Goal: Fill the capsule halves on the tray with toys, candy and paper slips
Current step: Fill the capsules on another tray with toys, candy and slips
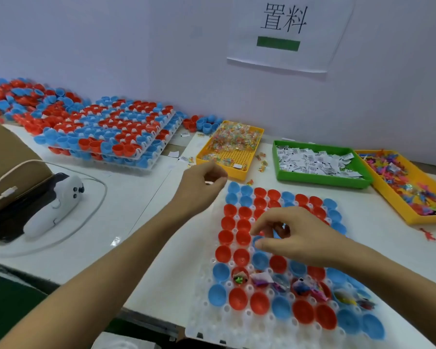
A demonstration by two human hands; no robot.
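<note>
While the right hand [285,235] hovers over the middle of the white tray [207,321], its fingers are curled downward and the thumb is drawn in toward them. Whether a small item is pinched there cannot be told; the fingertips hide it. The left hand [202,183] is raised just near of the yellow candy bin [230,147], fingers curled inward as if around a few wrapped sweets; its contents are likewise not visible.

Tray status: red and blue capsule halves [239,256] sit open side up in rows. One row toward the near end holds toys and wrappers. The rows beyond it look empty, as does the nearest row.

Supply, far right of the tray: a green bin of paper slips [320,162] and a yellow bin of small coloured toys [410,187]. Stacked filled trays [111,129] stand at far left.

Judgement: the step in hand is distribution of items into the middle rows, early in the tray. Next move calls for a drop into one empty half directly under the right hand, one item per cup, without knocking neighbouring halves out of their sockets. Left hand should then feed candy along the same row.
</note>
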